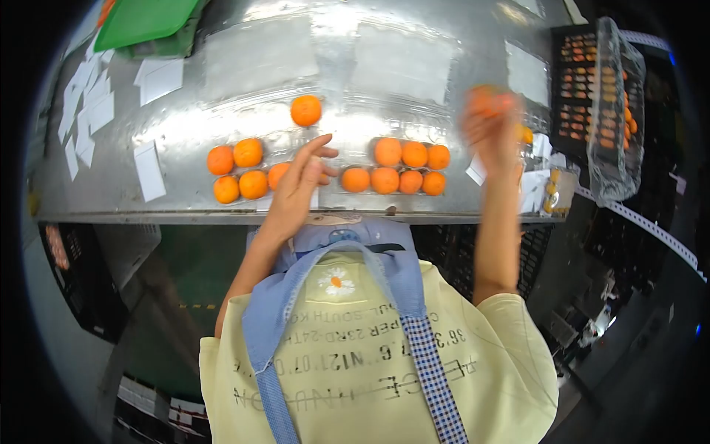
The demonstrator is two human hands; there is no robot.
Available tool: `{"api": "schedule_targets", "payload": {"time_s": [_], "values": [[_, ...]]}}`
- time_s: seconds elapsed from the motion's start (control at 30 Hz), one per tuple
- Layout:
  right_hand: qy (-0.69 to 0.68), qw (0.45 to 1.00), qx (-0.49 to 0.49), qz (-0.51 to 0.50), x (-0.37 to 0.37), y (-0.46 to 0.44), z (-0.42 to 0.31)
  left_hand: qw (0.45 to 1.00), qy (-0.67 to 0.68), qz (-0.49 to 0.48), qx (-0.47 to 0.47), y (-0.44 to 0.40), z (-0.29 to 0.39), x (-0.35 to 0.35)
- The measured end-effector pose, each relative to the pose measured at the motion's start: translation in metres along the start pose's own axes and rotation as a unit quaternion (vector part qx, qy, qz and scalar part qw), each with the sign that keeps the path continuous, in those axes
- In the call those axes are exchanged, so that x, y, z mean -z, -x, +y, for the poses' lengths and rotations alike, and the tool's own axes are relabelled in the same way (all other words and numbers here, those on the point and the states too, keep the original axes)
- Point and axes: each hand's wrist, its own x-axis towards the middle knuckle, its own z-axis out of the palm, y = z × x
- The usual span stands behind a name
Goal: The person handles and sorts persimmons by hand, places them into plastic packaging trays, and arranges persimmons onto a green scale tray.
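My left hand (297, 182) hovers over the right end of the left clear plastic tray, fingers stretched out, partly covering the oranges there. Several oranges (254, 184) sit in that tray in two rows. A single orange (305, 110) lies beyond it on the metal table. To the right, a second clear tray holds two rows of oranges (384, 180). My right hand (494, 133), smeared by motion, is raised at the right with an orange (488, 101) in its fingers; whether it holds more than one I cannot tell.
The metal table (177, 118) has a front edge close to my body. White paper slips (150, 172) lie at left, near a green tray (144, 22). Clear plastic sheets or lids (403, 63) lie at the back. A black crate (575, 89) with plastic film stands at right.
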Motion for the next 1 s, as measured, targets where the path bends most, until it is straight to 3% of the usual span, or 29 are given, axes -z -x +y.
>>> {"api": "schedule_targets", "payload": {"time_s": [0.07,0.1,0.17,0.23,0.27,0.3,0.37,0.4,0.43,0.5,0.6,0.8,0.9,1.0], "values": [[0.04,0.989,0.138,-0.04,0.072,-0.027,-0.111,1.0,0.005,-0.011,0.024,-0.001,-0.004,0.005],[-0.078,0.968,0.217,0.1,0.057,-0.028,-0.15,1.0,0.003,-0.014,0.026,-0.003,-0.005,0.004],[-0.186,0.966,0.174,-0.037,0.102,-0.028,-0.209,0.999,-0.004,-0.018,0.033,-0.005,-0.005,0.004],[0.073,0.97,0.227,0.055,0.084,-0.022,-0.186,0.999,0.01,-0.015,0.041,-0.008,-0.003,-0.001],[0.204,0.943,0.244,0.099,0.075,-0.021,-0.167,0.999,0.02,-0.013,0.047,-0.009,-0.003,-0.003],[0.57,0.782,0.244,0.062,0.088,-0.025,-0.131,0.999,0.017,-0.009,0.049,-0.01,-0.003,-0.004],[0.547,0.833,0.077,-0.039,0.036,0.003,-0.044,0.998,0.01,0.003,0.056,-0.013,-0.004,-0.006],[0.575,0.795,0.133,-0.137,0.017,0.015,-0.004,0.998,0.009,0.005,0.058,-0.013,-0.007,-0.005],[0.612,0.757,0.148,-0.176,0.002,0.026,0.026,0.998,0.006,0.007,0.06,-0.012,-0.009,-0.005],[0.62,0.742,0.158,-0.201,-0.013,0.033,0.067,0.998,-0.005,0.011,0.06,-0.012,-0.012,-0.003],[0.683,0.681,0.204,-0.167,-0.03,0.038,0.082,0.998,-0.019,0.014,0.056,-0.011,-0.017,-0.004],[0.694,0.644,0.257,-0.193,-0.035,0.03,0.083,0.998,-0.029,0.009,0.053,-0.007,-0.017,-0.005],[0.701,0.641,0.245,-0.194,-0.036,0.028,0.078,0.998,-0.034,0.011,0.055,-0.006,-0.021,-0.004],[0.655,0.701,0.211,-0.186,-0.031,0.028,0.077,0.997,-0.045,0.006,0.061,-0.007,-0.022,-0.004]]}}
